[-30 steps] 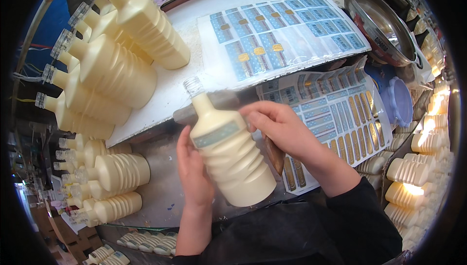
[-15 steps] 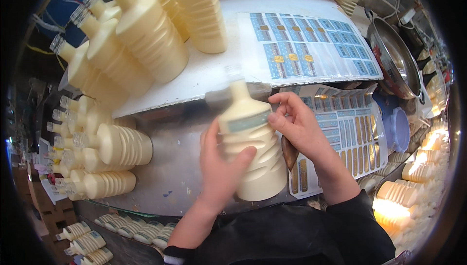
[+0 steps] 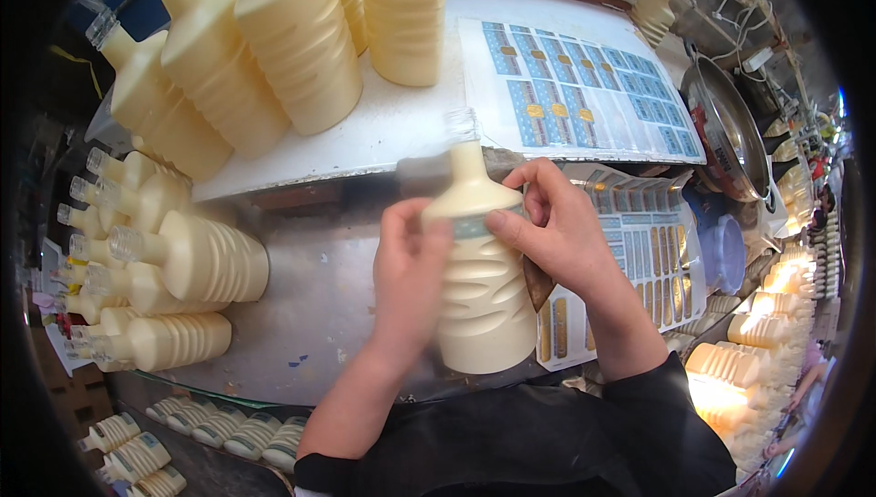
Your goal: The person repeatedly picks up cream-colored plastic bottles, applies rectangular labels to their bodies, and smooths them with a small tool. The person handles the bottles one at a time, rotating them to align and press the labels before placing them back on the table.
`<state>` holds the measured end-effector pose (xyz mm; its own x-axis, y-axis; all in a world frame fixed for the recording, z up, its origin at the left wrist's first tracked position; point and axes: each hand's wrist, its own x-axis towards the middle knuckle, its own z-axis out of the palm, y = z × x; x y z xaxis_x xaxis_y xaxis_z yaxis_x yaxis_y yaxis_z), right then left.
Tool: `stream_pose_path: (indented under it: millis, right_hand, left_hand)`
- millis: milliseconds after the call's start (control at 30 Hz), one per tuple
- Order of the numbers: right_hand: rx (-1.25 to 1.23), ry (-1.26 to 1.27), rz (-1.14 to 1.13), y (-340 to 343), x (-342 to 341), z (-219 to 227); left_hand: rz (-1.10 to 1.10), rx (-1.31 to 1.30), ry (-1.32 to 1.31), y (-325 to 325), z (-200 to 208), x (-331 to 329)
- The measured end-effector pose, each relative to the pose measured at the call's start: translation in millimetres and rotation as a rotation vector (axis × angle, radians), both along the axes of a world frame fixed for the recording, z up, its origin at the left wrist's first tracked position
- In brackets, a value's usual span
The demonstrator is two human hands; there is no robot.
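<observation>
A cream plastic bottle with a clear threaded neck stands tilted slightly in front of me, ribbed around its body. A blue-green label strip lies across its upper body, below the shoulder. My right hand curls around the bottle's right shoulder, its thumb pressing near the label's right end. On the other side, my left hand is closed against the bottle, thumb at the label's left end and blurred by motion. The bottle's back is hidden. Behind my right wrist lies a sheet of blue and gold labels, partly covered.
Several cream bottles stand on the white raised board at the far left; more lie below them. Another label sheet is on the board. At right are a metal pan, a lilac tub and rows of bottles.
My left hand has shifted up along the bottle, its thumb moving from the ribbed front to the label. My right thumb has moved left onto the label. The view has shifted slightly.
</observation>
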<state>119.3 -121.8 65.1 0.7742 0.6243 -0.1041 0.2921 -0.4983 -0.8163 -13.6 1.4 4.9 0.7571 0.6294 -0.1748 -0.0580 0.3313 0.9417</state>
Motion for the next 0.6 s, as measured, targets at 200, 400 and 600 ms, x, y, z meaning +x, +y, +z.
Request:
stream_pose_path:
  millis: [200,400,600]
  right_hand:
    - [-0.036,-0.057,-0.016,2.7,-2.5,2.5]
    - [-0.038,-0.089,-0.024,5.3,-6.3,4.4]
    - [-0.029,-0.054,0.016,1.4,-4.3,0.0]
  left_hand:
    - [0.012,0.002,-0.033,0.3,-2.5,-0.1]
    - [0.018,-0.014,-0.053,0.7,-4.9,-1.0]
    - [0.026,-0.158,-0.063,1.2,-6.8,-4.5]
